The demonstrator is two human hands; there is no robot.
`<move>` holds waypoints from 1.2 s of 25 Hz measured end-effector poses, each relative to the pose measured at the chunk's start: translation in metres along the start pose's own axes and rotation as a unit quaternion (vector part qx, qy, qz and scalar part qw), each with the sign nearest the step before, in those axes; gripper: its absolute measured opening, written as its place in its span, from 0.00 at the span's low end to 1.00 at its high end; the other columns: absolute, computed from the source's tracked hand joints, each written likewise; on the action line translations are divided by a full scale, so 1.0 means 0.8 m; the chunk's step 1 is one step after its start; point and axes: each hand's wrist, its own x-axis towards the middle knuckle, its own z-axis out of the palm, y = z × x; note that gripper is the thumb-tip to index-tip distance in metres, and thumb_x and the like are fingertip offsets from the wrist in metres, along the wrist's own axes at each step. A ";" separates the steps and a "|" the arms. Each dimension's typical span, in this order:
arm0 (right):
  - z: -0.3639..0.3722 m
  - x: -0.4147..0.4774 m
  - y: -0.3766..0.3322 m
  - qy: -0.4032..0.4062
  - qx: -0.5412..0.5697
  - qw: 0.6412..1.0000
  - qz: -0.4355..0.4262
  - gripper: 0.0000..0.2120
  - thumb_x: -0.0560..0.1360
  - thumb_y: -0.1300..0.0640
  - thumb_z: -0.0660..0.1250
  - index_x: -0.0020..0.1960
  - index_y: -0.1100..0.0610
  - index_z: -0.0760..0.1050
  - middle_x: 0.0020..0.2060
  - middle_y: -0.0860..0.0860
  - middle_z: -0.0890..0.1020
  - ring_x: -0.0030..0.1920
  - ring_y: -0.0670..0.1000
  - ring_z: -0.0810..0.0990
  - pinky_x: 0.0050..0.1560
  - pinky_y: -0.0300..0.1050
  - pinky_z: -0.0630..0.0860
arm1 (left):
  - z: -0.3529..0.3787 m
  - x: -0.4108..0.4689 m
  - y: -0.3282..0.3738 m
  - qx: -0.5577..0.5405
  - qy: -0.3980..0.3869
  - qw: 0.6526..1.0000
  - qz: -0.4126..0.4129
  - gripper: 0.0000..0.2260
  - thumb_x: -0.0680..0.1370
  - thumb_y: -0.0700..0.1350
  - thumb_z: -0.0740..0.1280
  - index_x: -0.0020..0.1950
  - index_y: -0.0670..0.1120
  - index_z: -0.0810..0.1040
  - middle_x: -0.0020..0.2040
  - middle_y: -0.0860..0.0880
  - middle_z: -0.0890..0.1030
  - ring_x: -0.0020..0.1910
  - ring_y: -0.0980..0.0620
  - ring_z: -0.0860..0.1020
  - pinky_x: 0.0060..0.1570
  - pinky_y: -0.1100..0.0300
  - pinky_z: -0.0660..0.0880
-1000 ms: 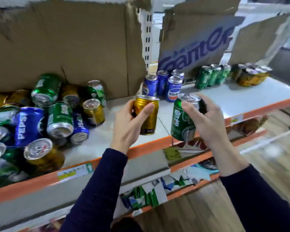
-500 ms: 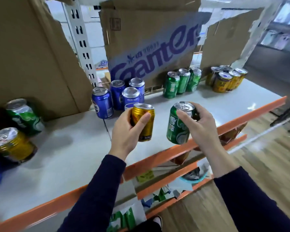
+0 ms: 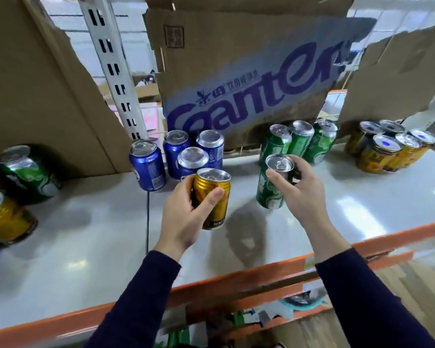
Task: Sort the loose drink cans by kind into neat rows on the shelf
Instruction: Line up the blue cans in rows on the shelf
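The orange front edge (image 3: pixel 236 277) of the shelf (image 3: pixel 86 237) runs across the bottom, and two dark blue sleeves (image 3: pixel 141 292) reach over it. The left hand (image 3: pixel 183 217) grips a gold can (image 3: pixel 212 197) round its body, thumb across the front, holding it upright above the pale shelf. Just to the right, the right hand (image 3: pixel 301 194) holds a green can (image 3: pixel 268 192) by its upper part, fingers curled round the rim; whether its base touches the shelf I cannot tell. At the far left edge a loose gold can (image 3: pixel 5 219) and a loose green can (image 3: pixel 28 174) lie tilted, close together. Behind the hands stand four blue cans (image 3: pixel 148 169) in a tight group. To their right, three green cans (image 3: pixel 300 141) stand side by side, and further right is a cluster of gold cans (image 3: pixel 384 156). Torn cardboard sheets (image 3: pixel 249 71) lean behind them all.
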 end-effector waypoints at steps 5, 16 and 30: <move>-0.048 0.077 0.042 0.030 -0.044 0.999 0.011 0.26 0.70 0.44 0.74 0.63 0.53 0.75 0.48 0.45 0.79 0.47 0.48 0.78 0.48 0.41 0.72 | 0.053 0.004 0.016 0.032 0.034 0.999 -0.029 0.26 0.66 0.72 0.65 0.57 0.58 0.75 0.52 0.55 0.81 0.52 0.56 0.79 0.54 0.48 0.77; -0.138 0.126 0.127 -0.162 -0.061 0.985 -0.016 0.27 0.73 0.49 0.71 0.69 0.56 0.71 0.58 0.44 0.74 0.59 0.44 0.75 0.56 0.41 0.72 | 0.198 0.011 0.065 -0.009 0.116 0.992 -0.047 0.21 0.67 0.67 0.66 0.53 0.57 0.75 0.48 0.59 0.81 0.47 0.63 0.79 0.42 0.71 0.73; -0.356 0.112 0.283 0.014 -0.412 0.909 0.063 0.10 0.72 0.54 0.69 0.52 0.57 0.80 0.54 0.58 0.78 0.57 0.63 0.72 0.53 0.53 0.68 | 0.472 0.081 0.144 0.095 -0.097 0.989 0.059 0.27 0.64 0.66 0.73 0.57 0.55 0.75 0.50 0.57 0.80 0.50 0.58 0.78 0.49 0.57 0.78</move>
